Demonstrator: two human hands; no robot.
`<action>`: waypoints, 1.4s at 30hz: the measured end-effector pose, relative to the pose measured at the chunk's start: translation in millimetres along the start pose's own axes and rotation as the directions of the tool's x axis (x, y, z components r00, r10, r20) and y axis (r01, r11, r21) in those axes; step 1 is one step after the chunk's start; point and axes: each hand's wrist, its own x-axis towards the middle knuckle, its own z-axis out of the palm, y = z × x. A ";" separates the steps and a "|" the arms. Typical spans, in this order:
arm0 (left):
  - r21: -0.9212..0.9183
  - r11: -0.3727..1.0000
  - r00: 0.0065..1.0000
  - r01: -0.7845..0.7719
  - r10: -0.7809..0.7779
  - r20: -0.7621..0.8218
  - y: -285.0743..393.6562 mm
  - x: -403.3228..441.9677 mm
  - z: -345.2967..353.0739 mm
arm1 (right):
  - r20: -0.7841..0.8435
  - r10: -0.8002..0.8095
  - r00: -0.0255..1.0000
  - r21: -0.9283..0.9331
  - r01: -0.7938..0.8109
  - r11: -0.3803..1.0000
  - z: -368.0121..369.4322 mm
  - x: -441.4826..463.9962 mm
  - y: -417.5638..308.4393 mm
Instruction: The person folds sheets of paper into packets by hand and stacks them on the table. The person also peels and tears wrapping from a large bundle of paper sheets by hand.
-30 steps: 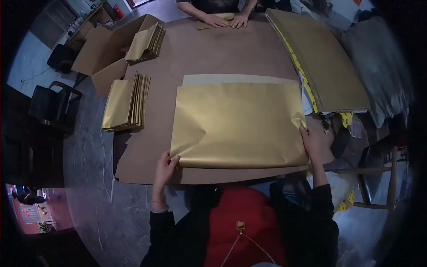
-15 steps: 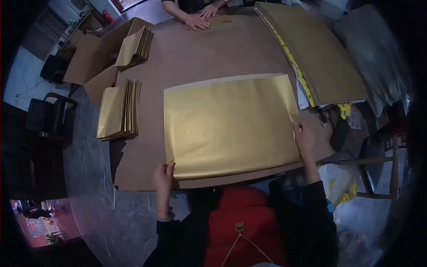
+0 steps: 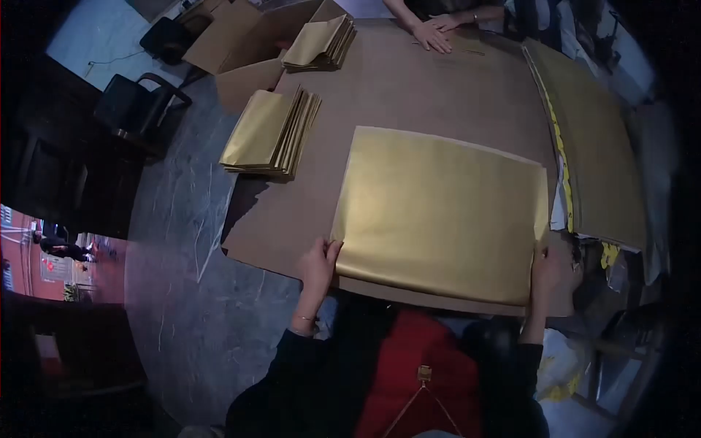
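Observation:
A large gold paper sheet (image 3: 438, 212), its underside pale where it shows at the far edge, lies over the brown cardboard table cover (image 3: 438, 95) in front of me. My left hand (image 3: 318, 264) pinches its near left corner between thumb and fingers. At the right edge, low down, my right hand (image 3: 553, 271) is closed on the sheet; it is a little blurred. The near edge curves softly, close to the table's front edge. Left of the sheet stands a pile of folded gold paper (image 3: 263, 131), with a second gold pile (image 3: 318, 44) behind it.
An open cardboard box (image 3: 252, 47) stands at the back left. Across the table, another person's hands (image 3: 436, 33) rest on the cardboard. Large brown boards (image 3: 599, 146) with yellow tape along one edge lie on the right. A black chair (image 3: 128, 106) stands on the left.
The view has turned left, so everything appears shifted right and rotated. Both hands keep hold of the sheet. Its right side looks flatter, with less of a crease near my right hand.

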 end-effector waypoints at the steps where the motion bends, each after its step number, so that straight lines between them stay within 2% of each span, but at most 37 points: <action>1: -0.001 1.000 1.000 0.007 -0.007 -0.003 -2.9 -1.5 2.2 | 0.002 -0.007 1.000 -0.001 0.007 1.000 2.6 2.2 3.7; 3: -0.012 1.000 0.997 -0.012 0.011 -0.071 -2.2 -3.8 4.2 | 0.000 -0.016 1.000 -0.099 0.016 0.995 10.3 7.6 12.2; 6: -0.056 0.998 0.999 0.011 -0.013 -0.049 3.0 -5.9 -1.4 | -0.002 -0.002 1.000 -0.059 0.002 0.998 14.6 6.6 17.4; 7: -0.078 0.997 0.999 0.014 -0.018 -0.048 2.1 -5.1 -2.4 | -0.090 -0.046 0.995 -0.031 0.044 0.999 20.8 6.4 23.8; 8: -0.133 0.989 0.998 0.059 -0.061 -0.008 2.8 -6.5 -4.6 | -0.103 -0.016 0.995 -0.047 0.011 0.999 22.7 6.6 32.6; 10: -0.057 0.998 0.998 0.032 -0.035 -0.049 7.9 -6.9 -8.1 | -0.088 -0.041 0.995 -0.064 0.035 0.997 20.9 4.8 24.3; 13: -0.066 0.998 0.999 0.016 -0.019 -0.046 1.9 -5.2 -3.0 | -0.066 -0.036 0.997 -0.106 0.029 0.994 15.5 2.4 18.6; 14: -0.035 0.999 0.998 0.001 -0.003 -0.069 1.5 -5.2 -3.6 | -0.092 -0.040 0.995 -0.182 0.023 0.983 10.7 -1.0 14.0; 15: -0.071 0.996 0.998 0.050 -0.053 -0.039 -3.1 -4.5 0.4 | -0.101 -0.029 0.994 -0.183 0.010 0.983 11.9 -0.6 14.0; 18: -0.037 0.999 0.998 -0.006 0.003 -0.063 -10.2 -3.2 4.6 | -0.139 -0.046 0.989 -0.116 0.030 0.993 7.3 -2.5 8.2; 22: -0.074 0.993 0.995 0.096 -0.097 -0.012 3.9 -2.7 -3.8 | -0.108 0.003 0.994 -0.076 -0.011 0.997 14.6 5.0 15.9; 23: 0.013 0.998 0.997 0.066 -0.065 -0.043 1.8 -0.9 -2.4 | -0.121 0.023 0.992 -0.077 -0.032 0.996 16.9 6.4 20.2; 26: -0.070 0.997 0.997 0.032 -0.036 -0.062 -2.9 0.5 0.9 | -0.144 0.029 0.989 -0.029 -0.034 0.999 18.4 8.5 14.6; 30: -0.008 0.999 0.996 0.037 -0.038 -0.084 7.0 1.5 -3.2 | -0.131 0.071 0.989 -0.015 -0.073 0.997 13.4 8.7 5.8; 32: -0.137 0.985 0.993 0.103 -0.110 -0.041 4.8 5.5 -0.5 | -0.151 0.087 0.985 0.030 -0.083 0.996 13.7 10.6 3.6; 33: -0.135 0.986 0.994 0.098 -0.105 -0.044 2.7 6.1 0.6 | -0.121 0.112 0.986 -0.003 -0.114 0.994 15.8 14.7 5.7; 35: 0.022 0.999 0.996 0.049 -0.048 -0.070 -1.7 6.2 2.4 | -0.093 0.139 0.986 -0.034 -0.143 0.989 19.2 17.8 7.4; 39: -0.028 0.998 0.994 0.051 -0.054 -0.097 -0.2 5.1 2.4 | -0.084 0.152 0.985 -0.011 -0.153 0.988 12.6 15.3 1.6; 41: 0.089 0.992 0.994 0.088 -0.083 -0.066 1.3 5.5 0.3 | -0.072 0.138 0.988 -0.014 -0.140 0.990 10.5 15.0 0.2; 42: 0.089 0.992 0.994 0.090 -0.084 -0.065 -1.6 5.4 2.3 | -0.076 0.136 0.988 -0.025 -0.138 0.990 12.0 15.6 1.2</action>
